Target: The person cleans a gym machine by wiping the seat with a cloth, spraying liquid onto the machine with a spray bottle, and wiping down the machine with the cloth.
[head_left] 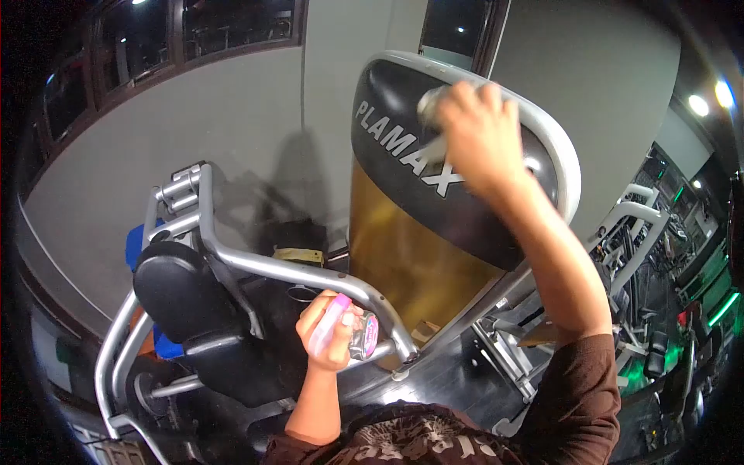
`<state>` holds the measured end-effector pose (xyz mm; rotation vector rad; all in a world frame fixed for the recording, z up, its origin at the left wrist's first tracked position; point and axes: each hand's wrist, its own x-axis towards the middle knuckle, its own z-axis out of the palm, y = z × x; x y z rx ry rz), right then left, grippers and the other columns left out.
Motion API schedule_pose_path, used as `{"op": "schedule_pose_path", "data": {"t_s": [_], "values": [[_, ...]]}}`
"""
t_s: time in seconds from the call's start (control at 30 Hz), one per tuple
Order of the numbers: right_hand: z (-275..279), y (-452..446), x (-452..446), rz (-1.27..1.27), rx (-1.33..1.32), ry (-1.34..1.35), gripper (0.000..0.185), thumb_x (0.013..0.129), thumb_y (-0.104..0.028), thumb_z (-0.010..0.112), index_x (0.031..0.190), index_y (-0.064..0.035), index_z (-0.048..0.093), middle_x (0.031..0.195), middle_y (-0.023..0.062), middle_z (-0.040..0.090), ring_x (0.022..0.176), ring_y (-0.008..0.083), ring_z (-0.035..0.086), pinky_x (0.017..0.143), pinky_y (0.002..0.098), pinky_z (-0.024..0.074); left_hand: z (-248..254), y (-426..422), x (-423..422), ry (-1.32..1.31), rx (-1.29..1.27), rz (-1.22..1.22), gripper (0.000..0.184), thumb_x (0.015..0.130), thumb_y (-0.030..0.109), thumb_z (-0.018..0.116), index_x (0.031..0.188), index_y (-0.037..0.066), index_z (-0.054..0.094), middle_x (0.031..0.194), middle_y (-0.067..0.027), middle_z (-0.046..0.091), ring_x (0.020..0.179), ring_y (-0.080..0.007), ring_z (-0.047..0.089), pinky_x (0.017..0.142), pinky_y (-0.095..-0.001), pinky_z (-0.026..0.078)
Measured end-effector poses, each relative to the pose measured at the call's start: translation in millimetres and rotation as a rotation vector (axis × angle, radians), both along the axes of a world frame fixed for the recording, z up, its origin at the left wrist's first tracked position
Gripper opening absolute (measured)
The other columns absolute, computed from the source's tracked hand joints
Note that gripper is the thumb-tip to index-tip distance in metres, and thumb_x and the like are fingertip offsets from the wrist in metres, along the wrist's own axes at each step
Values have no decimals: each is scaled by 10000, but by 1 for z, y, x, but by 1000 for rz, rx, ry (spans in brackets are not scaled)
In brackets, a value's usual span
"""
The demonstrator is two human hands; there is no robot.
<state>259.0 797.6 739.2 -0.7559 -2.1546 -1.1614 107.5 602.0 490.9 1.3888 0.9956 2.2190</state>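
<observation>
My right hand (480, 143) is raised against the black panel (403, 124) with "PLAMAX" lettering, its fingers wrapped round a pale cloth (430, 107) blurred by motion. The cloth lies over the upper part of the panel, near the last letters. Lower down, my left hand (329, 333) is closed round a small bottle (364, 337) with a pink and dark label and a pink part at its top. It is held in front of the curved silver bar of the machine, away from the panel.
A silver frame tube (287, 270) curves from the machine towards a black padded seat (178, 291) at the left. Below the panel is a brownish, see-through cover (403, 256). More gym equipment (635, 225) stands at the right. A grey wall (194, 132) is behind.
</observation>
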Motion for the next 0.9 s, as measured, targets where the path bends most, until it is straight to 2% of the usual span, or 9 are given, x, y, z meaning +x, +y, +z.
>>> {"op": "schedule_pose_path", "data": {"t_s": [0.03,0.13,0.27,0.43,0.53,0.6,0.7,0.77,0.9], "values": [[14,12,0,-55,56,94,229,871,-175,629,1042,-65,735,1151,91,635,1124,333,576,875,518,487,-1,0,1,-8,-3,-8,295,946,228,654,925,-63,607,806,-141,635,620,-150,604,629,-285,541],[14,47,-2,-186,50,50,207,858,-173,633,999,-74,748,1074,81,662,1052,319,609,822,516,501,0,-2,1,-29,-15,-25,304,944,236,658,920,-63,609,806,-141,638,620,-148,604,630,-283,540],[-21,34,-22,-117,21,-26,179,863,-210,638,928,-117,777,1094,57,652,1100,306,566,905,513,435,-2,-6,-1,-47,-16,-8,287,935,225,656,907,-57,609,809,-139,636,620,-144,602,631,-284,539],[-121,10,-35,105,-28,-430,201,809,-287,682,861,-147,817,1077,-9,643,1168,288,500,947,511,398,-11,-7,-5,-23,-5,24,264,927,207,650,904,-54,609,810,-136,635,621,-143,601,632,-282,537],[-128,-3,-35,108,-7,-621,240,827,-319,663,894,-158,828,1069,-13,654,1189,300,485,958,517,392,-9,-8,0,-48,9,31,247,915,182,651,881,-62,630,779,-130,641,619,-159,608,616,-289,519],[-96,0,-37,59,77,-498,252,836,-302,665,967,-150,817,1112,-4,654,1201,317,489,980,567,396,0,-8,5,-99,19,47,215,891,137,658,829,-69,668,720,-123,654,611,-189,618,583,-306,487],[-12,29,-41,19,157,-87,198,851,-230,666,985,-135,777,1138,23,643,1153,276,553,889,524,450,-2,-8,3,-65,10,57,202,889,130,667,837,-66,669,725,-121,660,625,-184,619,597,-303,491],[22,51,-39,-140,90,71,188,881,-208,647,990,-110,764,1147,50,653,1155,285,565,882,529,462,-4,-7,-1,-47,13,51,190,887,122,674,847,-63,669,749,-125,676,637,-187,618,609,-305,494],[-2,77,-46,-208,44,43,199,902,-205,628,1002,-92,758,1166,77,643,1161,331,564,888,549,478,-7,-5,-9,-9,19,117,189,890,121,673,857,-64,665,763,-135,686,652,-200,625,618,-311,498]]}}
